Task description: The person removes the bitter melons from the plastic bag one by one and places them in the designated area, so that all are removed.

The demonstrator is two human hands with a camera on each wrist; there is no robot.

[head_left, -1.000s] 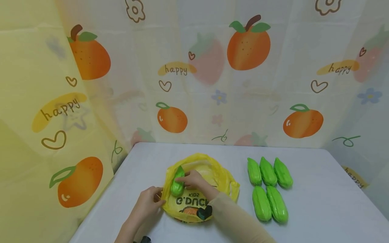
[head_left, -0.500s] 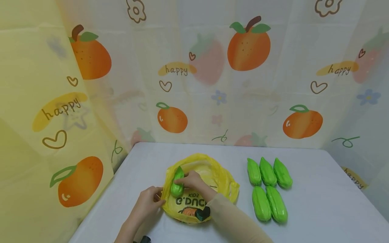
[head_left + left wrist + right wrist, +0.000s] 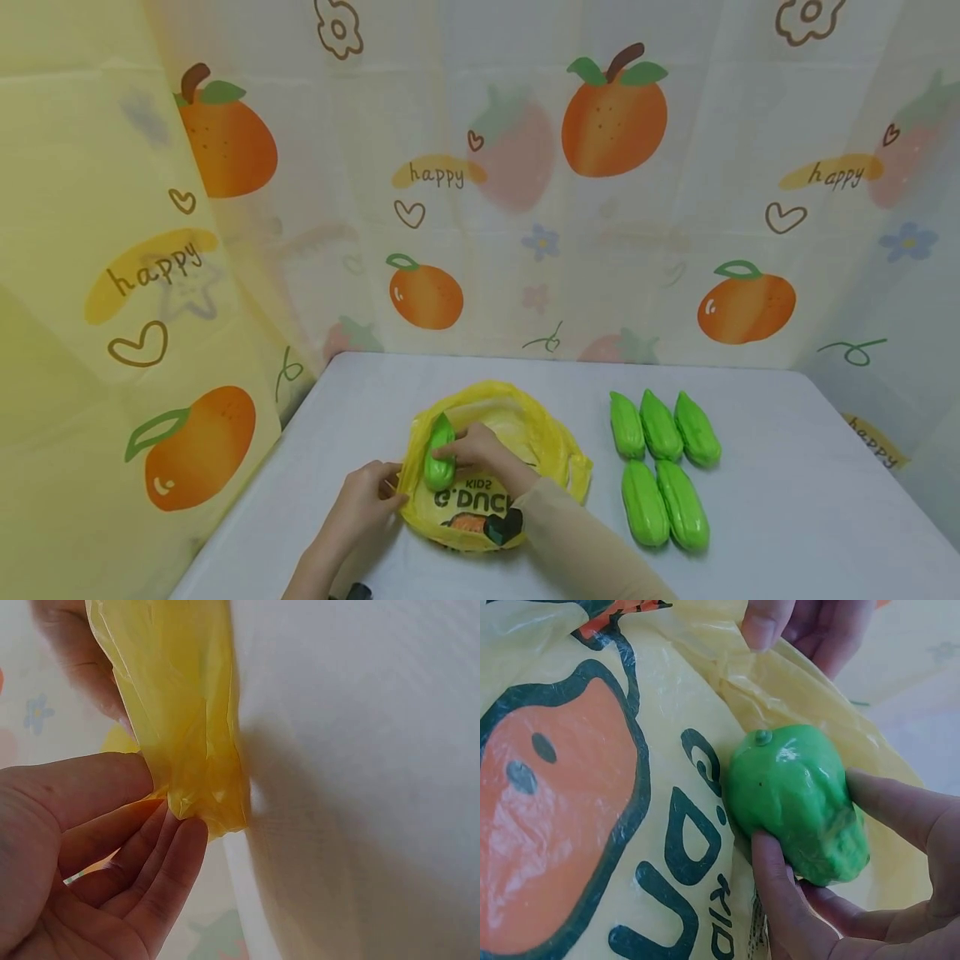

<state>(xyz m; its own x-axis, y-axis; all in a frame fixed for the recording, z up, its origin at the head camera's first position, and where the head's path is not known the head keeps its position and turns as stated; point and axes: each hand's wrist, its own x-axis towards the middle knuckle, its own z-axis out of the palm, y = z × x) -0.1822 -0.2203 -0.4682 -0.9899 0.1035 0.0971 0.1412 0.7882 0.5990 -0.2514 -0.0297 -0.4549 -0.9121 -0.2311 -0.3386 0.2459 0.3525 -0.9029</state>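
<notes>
A yellow plastic bag [image 3: 551, 425] with printed lettering lies spread on the table, its mouth held wide. My left hand [image 3: 369, 493] pinches the bag's left edge between thumb and fingers; the left wrist view shows the gathered film [image 3: 199, 772] at the fingertips. Inside the bag's rim, my right hand [image 3: 483, 450] grips a glossy green toy vegetable [image 3: 440, 467], long and pointed at the far end. In the right wrist view, thumb and fingers close around the toy vegetable [image 3: 795, 799], its rounded, nubbed end showing above the printed film.
Several similar green vegetables [image 3: 660, 425] lie in two rows on the white table [image 3: 780, 467] to the right of the bag. A fruit-print curtain [image 3: 510, 250] hangs behind the table, and another yellowish panel [image 3: 67, 450] hangs along the left side.
The green toy vegetable has turned slightly in my right hand, its near end shifting a little to the right. The left hand keeps its place on the bag's edge.
</notes>
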